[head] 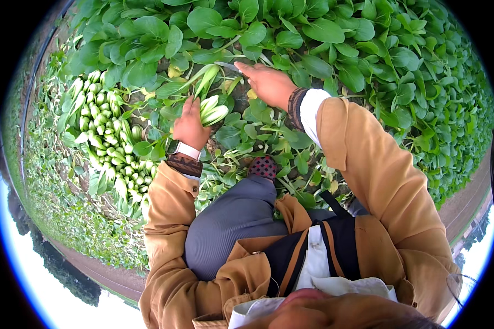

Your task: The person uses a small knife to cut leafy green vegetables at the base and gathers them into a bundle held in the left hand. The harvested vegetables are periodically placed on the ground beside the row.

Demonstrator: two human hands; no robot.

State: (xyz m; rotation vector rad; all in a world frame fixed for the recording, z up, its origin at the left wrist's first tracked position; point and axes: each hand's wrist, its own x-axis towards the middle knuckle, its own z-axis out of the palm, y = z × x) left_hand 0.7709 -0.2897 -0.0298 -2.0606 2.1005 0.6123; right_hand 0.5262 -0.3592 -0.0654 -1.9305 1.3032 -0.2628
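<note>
My left hand (192, 125) is closed around leafy green heads that look like bok choy (212, 112), their pale stem ends pointing right. Another head (207, 78) lies just above my fingers, near the blade; whether I grip it too, I cannot tell. In my right hand (267, 82) is a knife, its handle hidden by my palm and its thin metal blade (227, 66) pointing left toward that upper head. Low leaves and bare soil show between my two hands.
A large heap of cut bok choy (107, 127) lies on the ground to the left. Dense growing plants (378, 53) fill the top and right. My patterned shoe (262, 167) stands among low leaves. A dark hose or pipe (26, 98) runs along the far left.
</note>
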